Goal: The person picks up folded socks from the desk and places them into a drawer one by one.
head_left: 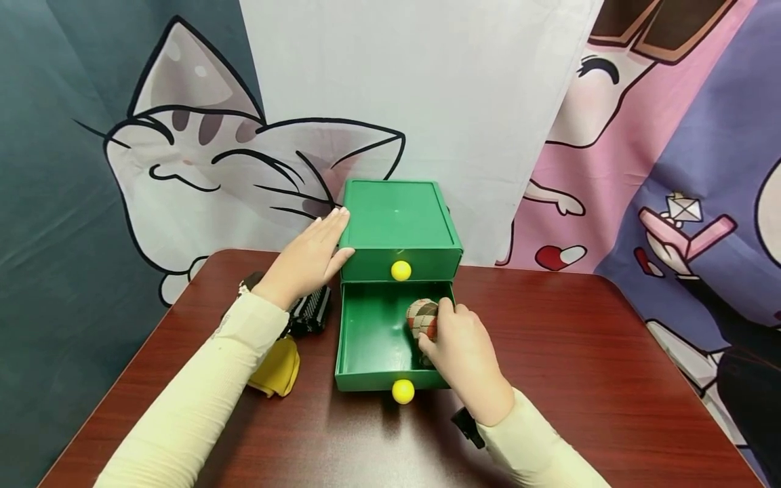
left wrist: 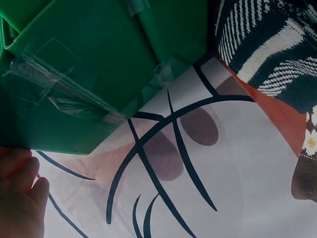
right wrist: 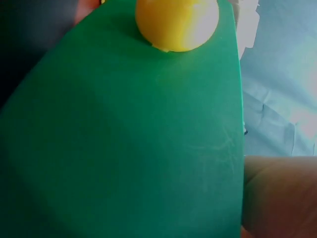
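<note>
- Brace the green box (head_left: 396, 213) with your left hand (head_left: 308, 257), whose straight fingers lie against its left side near the top; light, even pressure should stop it sliding without tipping it.
- Move your right hand (head_left: 468, 349) low and slowly within the pulled-out lower drawer (head_left: 366, 335), since a knock on its wall could shift the drawer.
- Let your wrist pass above the drawer's front, clear of the lower yellow knob (head_left: 403, 392) (a sleeve could easily brush it).
- Hold the checked cloth bundle (head_left: 421, 316) gently; it looks soft, so a firm squeeze would probably deform it.
- Your right hand pinches that bundle, thumb across its near part and fingers on its right side; the fingertips are partly hidden, so you cannot tell how deep the hold goes.
- The bundle sits in the right half of the lower drawer, its rounded far end standing out beyond your thumb, left of your knuckles.
- Whether its underside touches the drawer floor, you cannot tell from here.
</note>
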Demonstrator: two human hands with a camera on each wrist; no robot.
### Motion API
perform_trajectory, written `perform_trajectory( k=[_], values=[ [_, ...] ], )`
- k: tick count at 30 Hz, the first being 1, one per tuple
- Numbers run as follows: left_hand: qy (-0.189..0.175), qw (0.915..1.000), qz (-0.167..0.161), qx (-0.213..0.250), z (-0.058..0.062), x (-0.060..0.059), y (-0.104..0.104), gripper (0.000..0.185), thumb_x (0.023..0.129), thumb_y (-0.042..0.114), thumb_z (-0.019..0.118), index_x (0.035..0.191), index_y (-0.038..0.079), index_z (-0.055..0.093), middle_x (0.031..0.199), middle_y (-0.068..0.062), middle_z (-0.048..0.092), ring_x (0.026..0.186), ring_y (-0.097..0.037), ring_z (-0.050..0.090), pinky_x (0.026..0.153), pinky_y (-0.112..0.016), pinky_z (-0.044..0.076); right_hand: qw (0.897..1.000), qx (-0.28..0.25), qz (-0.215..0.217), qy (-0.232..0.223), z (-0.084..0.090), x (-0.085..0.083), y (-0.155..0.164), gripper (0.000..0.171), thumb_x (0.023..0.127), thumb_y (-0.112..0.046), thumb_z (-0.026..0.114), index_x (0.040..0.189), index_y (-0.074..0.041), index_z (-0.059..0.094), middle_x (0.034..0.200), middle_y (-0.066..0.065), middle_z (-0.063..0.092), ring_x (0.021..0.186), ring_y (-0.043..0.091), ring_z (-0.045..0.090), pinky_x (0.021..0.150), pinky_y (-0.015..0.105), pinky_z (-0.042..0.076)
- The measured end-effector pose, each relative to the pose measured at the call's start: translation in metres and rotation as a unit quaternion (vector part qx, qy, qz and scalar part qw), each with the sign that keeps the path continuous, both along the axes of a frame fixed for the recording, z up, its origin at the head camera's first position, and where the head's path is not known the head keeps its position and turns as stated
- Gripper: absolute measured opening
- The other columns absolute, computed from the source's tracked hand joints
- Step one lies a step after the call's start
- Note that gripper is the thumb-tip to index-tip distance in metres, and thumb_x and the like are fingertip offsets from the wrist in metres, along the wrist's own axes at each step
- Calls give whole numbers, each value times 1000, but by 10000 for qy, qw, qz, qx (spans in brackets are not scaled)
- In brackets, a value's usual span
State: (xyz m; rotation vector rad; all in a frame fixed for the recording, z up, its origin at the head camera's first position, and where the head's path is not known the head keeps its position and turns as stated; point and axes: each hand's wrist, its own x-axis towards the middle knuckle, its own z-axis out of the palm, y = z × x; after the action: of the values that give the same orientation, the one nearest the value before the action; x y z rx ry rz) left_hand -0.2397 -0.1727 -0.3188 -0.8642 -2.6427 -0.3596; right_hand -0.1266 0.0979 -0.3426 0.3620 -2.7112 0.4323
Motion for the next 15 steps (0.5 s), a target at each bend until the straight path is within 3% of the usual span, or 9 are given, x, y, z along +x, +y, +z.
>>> perform_trajectory(
  k=[8, 15],
  values=[
    [-9, 10000, -21, -29, -2, 0, 0, 67, 109, 34, 46, 157, -7, 23, 164, -21, 26, 153, -33, 21, 126, -43, 13, 9980, 523, -305, 175, -2, 3, 0, 44, 76, -31, 90, 83, 1, 60, 75, 12, 50, 69, 31, 52, 56, 41, 51],
    [-4, 10000, -20, 2, -2, -1, -1, 67, 109, 33, 46, 158, -7, 23, 164, -21, 26, 154, -32, 20, 126, -42, 12, 9985, 335, -431, 93, -3, 2, 5, 38, 81, -27, 85, 86, -3, 56, 63, 6, 47, 49, 30, 55, 40, 41, 47]
  ],
)
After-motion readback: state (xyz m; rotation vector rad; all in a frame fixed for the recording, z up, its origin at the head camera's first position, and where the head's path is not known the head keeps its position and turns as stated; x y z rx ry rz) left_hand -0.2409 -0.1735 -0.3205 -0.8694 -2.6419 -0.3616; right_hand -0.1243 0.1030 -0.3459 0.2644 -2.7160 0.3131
